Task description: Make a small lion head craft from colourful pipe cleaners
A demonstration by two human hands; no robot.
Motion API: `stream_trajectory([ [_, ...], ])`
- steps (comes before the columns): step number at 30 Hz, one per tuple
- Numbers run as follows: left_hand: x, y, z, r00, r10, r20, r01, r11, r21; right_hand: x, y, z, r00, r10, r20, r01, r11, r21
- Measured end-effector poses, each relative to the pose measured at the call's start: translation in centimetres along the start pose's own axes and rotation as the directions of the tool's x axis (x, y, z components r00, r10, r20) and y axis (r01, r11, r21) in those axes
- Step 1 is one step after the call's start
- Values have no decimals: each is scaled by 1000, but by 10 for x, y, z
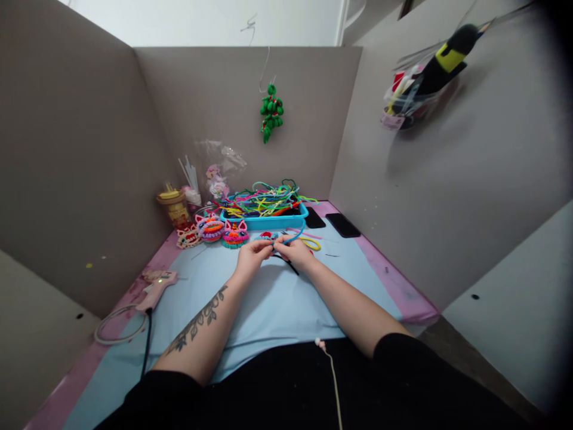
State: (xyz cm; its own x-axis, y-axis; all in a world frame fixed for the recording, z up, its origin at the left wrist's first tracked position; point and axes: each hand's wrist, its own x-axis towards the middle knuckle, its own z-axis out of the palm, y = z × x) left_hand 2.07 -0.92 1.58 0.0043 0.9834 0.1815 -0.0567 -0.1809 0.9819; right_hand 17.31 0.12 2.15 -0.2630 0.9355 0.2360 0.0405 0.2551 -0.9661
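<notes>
My left hand (255,255) and my right hand (293,251) meet over the light blue cloth, fingertips pinched close together. Between them runs a blue pipe cleaner (299,230), its free end curving up past my right hand; both hands appear closed on it. Below the fingers a black pipe cleaner (290,266) slants down to the right. Just behind the hands lies a small blue and red piece (268,236), partly covered by my fingers. A yellow pipe cleaner (312,243) loops on the cloth beside my right hand.
A blue tray (264,223) heaped with coloured pipe cleaners stands behind. Left of it are several fuzzy animal heads (235,234) and a cup (173,206). A pink glue gun (156,289) with its cord lies left; two phones (342,225) lie right. Partition walls surround the table.
</notes>
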Motion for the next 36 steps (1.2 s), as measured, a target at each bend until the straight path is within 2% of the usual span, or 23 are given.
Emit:
stream_trajectory([
  [5, 2, -3, -2, 999, -50, -13, 50, 999, 5, 0, 0, 0, 1000, 6, 2, -6, 999, -53],
  [12, 4, -6, -2, 999, -28, -23, 28, 999, 22, 1, 3, 1, 999, 30, 26, -30, 999, -28],
  [14, 5, -5, -4, 999, -19, -29, 20, 999, 45, 3, 1, -7, 992, 45, 116, -41, 999, -35],
  [16, 6, -4, -6, 999, -9, -47, 12, 999, 53, 8, 1, -23, 972, 57, 229, -32, 993, -110],
  [17, 6, -3, -7, 998, -4, -60, 7, 999, 51, 10, 1, -34, 976, 46, 212, -4, 981, -196],
  [18, 6, -2, -8, 997, 1, -73, 3, 999, 48, 13, 2, -45, 993, 36, 116, 3, 947, -323],
  [19, 6, -2, -9, 996, 6, -86, -2, 999, 44, 15, 4, -56, 998, 16, -60, -42, 881, -472],
  [21, 6, -2, -10, 994, 10, -107, -7, 999, 36, 19, 11, -76, 976, 39, -214, -180, 698, -693],
  [23, 8, -3, -11, 993, 5, -122, -3, 1000, 17, 21, 19, -88, 954, 152, -259, -299, 558, -774],
  [26, 10, -5, -13, 990, -7, -140, 3, 1000, -28, 23, 30, -92, 947, 217, -238, -316, 480, -819],
  [29, 13, -4, -15, 981, -19, -193, 1, 995, -96, 25, 35, -89, 946, 228, -228, -313, 477, -821],
  [32, 15, -1, -17, 955, -43, -294, -13, 982, -189, 24, 31, -89, 943, 247, -225, -322, 498, -805],
  [34, 17, 0, -19, 933, -51, -357, -37, 971, -235, 22, 26, -91, 940, 266, -211, -333, 596, -731],
  [36, 20, 0, -21, 912, -52, -406, -62, 963, -261, 20, 20, -92, 943, 260, -209, -333, 759, -559],
])
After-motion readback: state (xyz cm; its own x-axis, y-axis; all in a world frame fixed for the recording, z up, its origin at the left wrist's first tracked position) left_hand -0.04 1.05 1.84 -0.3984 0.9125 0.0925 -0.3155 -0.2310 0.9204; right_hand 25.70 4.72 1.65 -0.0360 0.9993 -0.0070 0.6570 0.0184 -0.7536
